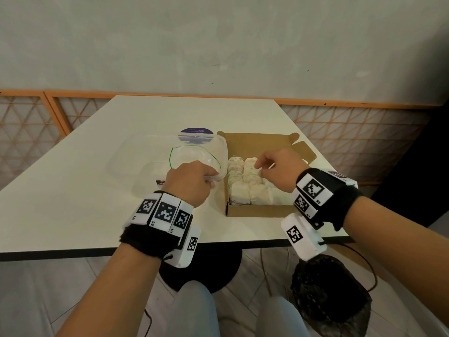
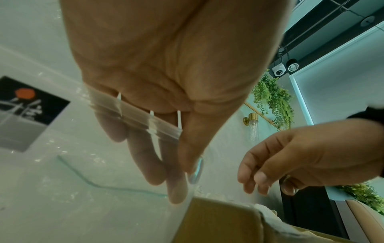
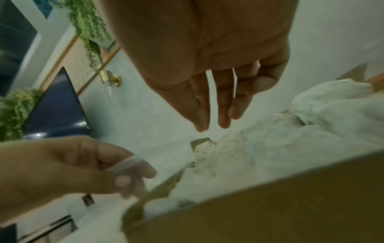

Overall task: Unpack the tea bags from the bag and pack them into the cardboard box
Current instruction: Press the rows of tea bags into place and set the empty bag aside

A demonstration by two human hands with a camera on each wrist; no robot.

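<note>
A clear zip bag (image 1: 170, 156) lies on the white table (image 1: 73, 190), left of the open cardboard box (image 1: 255, 210). My left hand (image 1: 194, 181) pinches the bag's zip edge (image 2: 135, 113), thumb outside the plastic and fingers (image 2: 153, 164) behind it. The bag looks close to empty. Several pale tea bags (image 1: 243, 193) fill the box in rows, also seen as tea bags (image 3: 290, 139) behind the box wall (image 3: 270, 205). My right hand (image 1: 262, 167) hovers just over them, fingers (image 3: 224, 106) relaxed and holding nothing.
A round purple sticker (image 1: 196, 132) shows behind the bag. The box lid flap (image 1: 301, 149) stands open on the far right side. A black bag (image 1: 330, 295) sits on the floor beside the table's pedestal base (image 1: 201, 271). The table's front edge (image 1: 97, 252) is close to me.
</note>
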